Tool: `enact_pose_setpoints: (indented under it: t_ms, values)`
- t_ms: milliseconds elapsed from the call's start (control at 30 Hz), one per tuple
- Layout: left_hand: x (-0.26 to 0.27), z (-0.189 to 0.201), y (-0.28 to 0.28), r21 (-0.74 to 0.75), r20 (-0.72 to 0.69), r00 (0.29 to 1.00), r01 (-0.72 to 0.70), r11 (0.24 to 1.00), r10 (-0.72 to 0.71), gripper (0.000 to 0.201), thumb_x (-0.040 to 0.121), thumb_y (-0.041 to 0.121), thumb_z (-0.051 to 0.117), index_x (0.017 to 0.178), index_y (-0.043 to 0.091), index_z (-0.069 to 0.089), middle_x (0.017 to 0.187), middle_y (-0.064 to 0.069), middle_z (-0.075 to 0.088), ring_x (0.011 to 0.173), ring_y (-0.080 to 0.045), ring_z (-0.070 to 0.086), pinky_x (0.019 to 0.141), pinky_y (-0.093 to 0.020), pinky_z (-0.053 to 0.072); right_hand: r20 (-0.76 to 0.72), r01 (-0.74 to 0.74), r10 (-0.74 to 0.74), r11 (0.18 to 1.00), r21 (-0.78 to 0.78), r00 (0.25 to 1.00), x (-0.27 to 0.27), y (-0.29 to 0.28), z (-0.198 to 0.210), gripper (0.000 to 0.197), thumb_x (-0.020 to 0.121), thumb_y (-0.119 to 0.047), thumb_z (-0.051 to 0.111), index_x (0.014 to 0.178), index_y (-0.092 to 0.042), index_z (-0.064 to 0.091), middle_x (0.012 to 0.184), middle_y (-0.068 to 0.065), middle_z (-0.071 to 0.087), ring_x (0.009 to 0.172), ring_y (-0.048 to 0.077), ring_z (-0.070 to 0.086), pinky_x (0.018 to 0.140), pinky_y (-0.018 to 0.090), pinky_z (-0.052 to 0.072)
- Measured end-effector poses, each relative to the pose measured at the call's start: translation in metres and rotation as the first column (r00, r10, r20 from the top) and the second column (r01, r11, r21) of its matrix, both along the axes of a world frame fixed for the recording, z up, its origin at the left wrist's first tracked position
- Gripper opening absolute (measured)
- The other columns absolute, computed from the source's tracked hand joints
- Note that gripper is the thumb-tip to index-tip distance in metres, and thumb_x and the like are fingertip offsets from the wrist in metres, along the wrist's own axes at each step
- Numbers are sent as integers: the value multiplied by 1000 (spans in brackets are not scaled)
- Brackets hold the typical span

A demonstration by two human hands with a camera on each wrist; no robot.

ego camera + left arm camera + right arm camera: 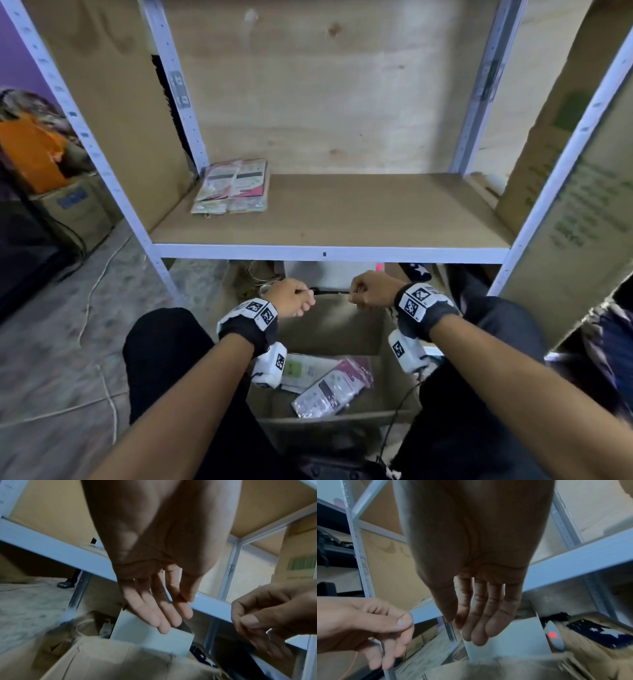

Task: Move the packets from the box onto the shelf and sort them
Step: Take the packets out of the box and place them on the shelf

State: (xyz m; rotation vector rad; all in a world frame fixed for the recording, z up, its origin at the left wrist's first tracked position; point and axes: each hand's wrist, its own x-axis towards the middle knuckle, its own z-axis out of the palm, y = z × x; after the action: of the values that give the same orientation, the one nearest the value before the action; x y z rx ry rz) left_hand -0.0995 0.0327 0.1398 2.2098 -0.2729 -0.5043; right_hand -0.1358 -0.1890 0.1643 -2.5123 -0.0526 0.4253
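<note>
A small stack of pink, white and green packets (233,185) lies at the back left of the wooden shelf (376,212). Below it, between my knees, stands the open cardboard box (342,329). A pink-and-silver packet (330,387) and a green-and-white one (301,370) lie on its floor. Over the box's far rim my left hand (294,298) and right hand (371,291) each pinch one end of a thin flat packet (329,292), seen edge-on. The right wrist view shows its grey edge (389,672) under my left hand (399,628). Its face is hidden.
The shelf's white front rail (329,253) runs just above my hands. Under the shelf sit a white box (335,274) and a device with a red light (378,266). A tall cardboard carton (582,205) leans at the right. More cartons (78,209) and a cable (92,294) lie at the left.
</note>
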Motion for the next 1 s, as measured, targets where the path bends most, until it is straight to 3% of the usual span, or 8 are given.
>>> enact_pose_setpoints:
  t_ms: [133, 233, 400, 500, 633, 733, 900, 1000]
  values:
    - [0, -45, -16, 13, -98, 995, -33, 999, 34, 30, 105, 11, 38, 92, 2, 62, 69, 2, 61, 54, -8, 52, 41, -9, 42, -130, -32, 24, 998, -56, 991, 9, -1, -47, 20, 94, -18, 57, 99, -3, 69, 88, 14, 76, 75, 25, 73, 74, 32, 59]
    - [9, -82, -24, 75, -166, 986, -10, 997, 22, 30, 104, 12, 43, 92, 1, 68, 72, -1, 65, 55, -9, 56, 46, -12, 47, -196, -64, 48, 995, -72, 979, 18, 3, -87, 24, 95, -19, 56, 100, -1, 71, 85, 12, 76, 65, 21, 70, 64, 31, 58]
    - [23, -146, -36, 176, -326, 945, 45, 983, 15, 28, 102, 7, 45, 106, -7, 68, 89, -14, 68, 59, -16, 59, 53, -21, 49, -374, -62, 54, 998, -9, 926, 45, 8, -148, 26, 98, -18, 55, 107, 4, 68, 95, 22, 74, 69, 25, 65, 72, 38, 59]
    - [27, -175, -39, 200, -413, 910, 52, 978, 36, 29, 102, 2, 41, 114, -16, 62, 113, -28, 68, 80, -29, 61, 55, -30, 50, -444, -52, 42, 999, -11, 895, 58, 16, -181, 26, 98, -18, 57, 107, 3, 68, 86, 17, 72, 59, 20, 63, 56, 27, 56]
    - [38, -203, -32, 391, -379, 925, 135, 910, 25, 33, 102, 17, 46, 124, 0, 64, 129, -18, 65, 116, -33, 63, 97, -39, 52, -516, -117, 79, 992, -41, 853, 70, 27, -221, 27, 96, -18, 59, 105, 5, 70, 95, 20, 74, 63, 25, 64, 63, 33, 57]
    - [41, -216, -31, 482, -394, 919, 194, 854, 13, 40, 104, 21, 39, 136, 4, 58, 145, -17, 50, 132, -33, 49, 106, -35, 43, -528, -217, 129, 970, -108, 839, 77, 35, -248, 26, 94, -18, 59, 102, 3, 72, 100, 21, 74, 66, 24, 64, 65, 31, 54]
    - [41, -232, -25, 545, -431, 900, 208, 812, 58, 36, 102, 18, 41, 120, -3, 64, 128, -20, 63, 117, -35, 60, 92, -35, 48, -464, -340, 227, 924, -176, 856, 81, 40, -289, 39, 91, -22, 65, 127, -9, 59, 132, 16, 59, 113, 33, 61, 86, 34, 48]
    - [39, -241, -19, 504, -487, 866, 175, 846, 111, 33, 100, 15, 47, 120, -4, 65, 127, -20, 64, 118, -34, 60, 98, -37, 51, -461, -362, 250, 916, -172, 852, 80, 42, -317, 56, 89, -17, 67, 141, -17, 45, 140, 18, 51, 125, 35, 53, 98, 37, 46]
